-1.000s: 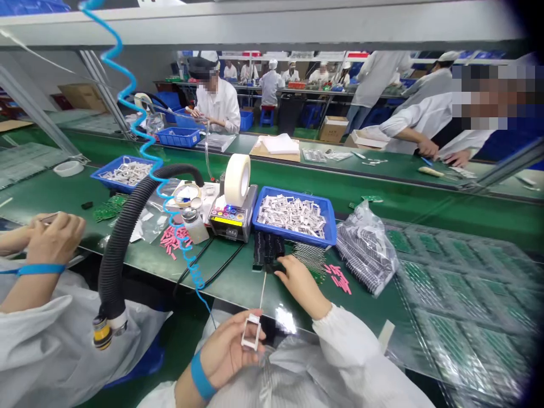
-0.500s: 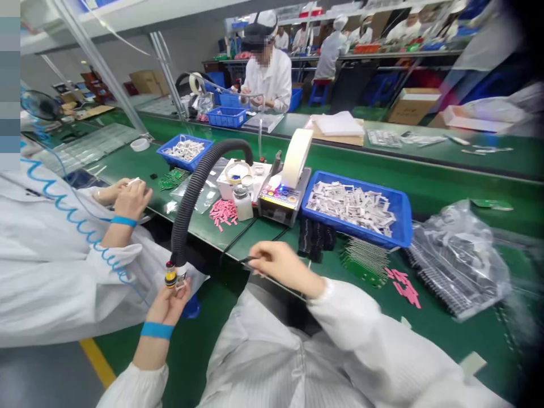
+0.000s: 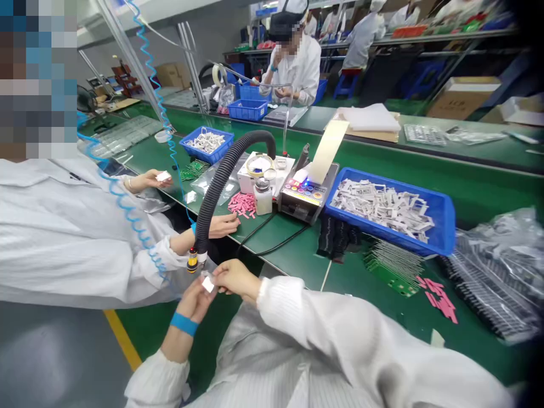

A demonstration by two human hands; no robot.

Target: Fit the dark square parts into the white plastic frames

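Note:
Below the nozzle end of a black corrugated hose (image 3: pixel 213 187), my left hand (image 3: pixel 193 306), with a blue band at its wrist, grips a small white rectangular part (image 3: pixel 208 284). The fingertips of my right hand (image 3: pixel 238 277) are pinched at the right edge of that same part. Its finer details are too small to make out. A yellow-and-black fitting (image 3: pixel 192 260) with a red dot of light sits beside the nozzle, just above my left hand.
A label-tape machine (image 3: pixel 304 195), a bottle (image 3: pixel 263 198) and pink strips (image 3: pixel 242 204) stand on the green bench. Rightward are a blue bin (image 3: pixel 446 221) of white frames, green circuit boards (image 3: pixel 395 277) and bagged black parts (image 3: pixel 497 277). At left, a co-worker's hand (image 3: pixel 223 225) touches the pink strips.
My right hand has moved left from near the bench edge to the white part in my left hand; the dark thin item at its fingers no longer shows. The co-worker's hands have parted. The view has shifted.

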